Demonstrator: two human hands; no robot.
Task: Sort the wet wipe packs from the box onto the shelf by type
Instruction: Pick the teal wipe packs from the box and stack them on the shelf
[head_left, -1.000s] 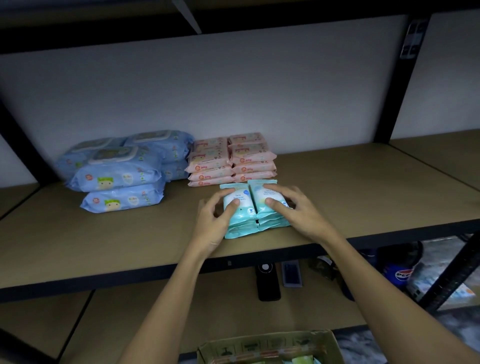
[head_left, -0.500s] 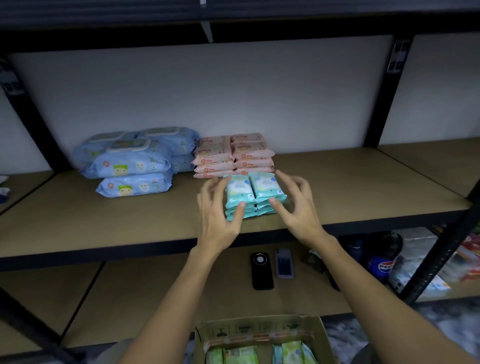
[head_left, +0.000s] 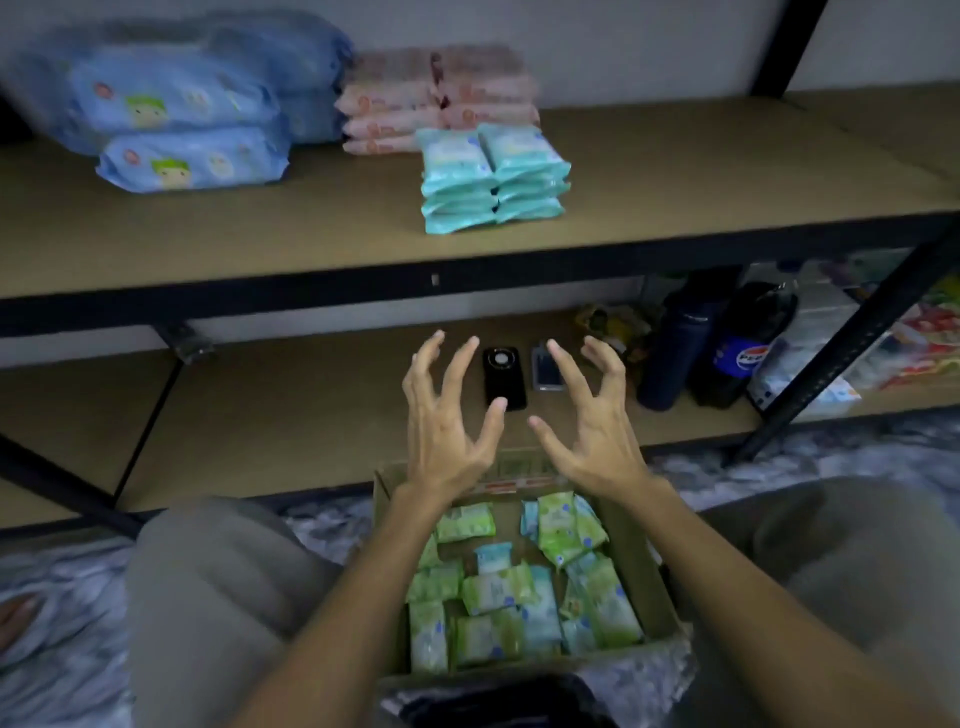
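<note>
While both hands, left (head_left: 444, 431) and right (head_left: 597, 431), hover empty with fingers spread above the box (head_left: 647, 561) of green packs (head_left: 491, 587), one type should be gathered squarely and set beside the teal stack (head_left: 491, 176) on the shelf (head_left: 701, 187).

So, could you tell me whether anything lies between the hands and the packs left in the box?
Nothing visible does. Both hands, left and right, hover empty above the open box, and the green packs lie uncovered inside.
</note>
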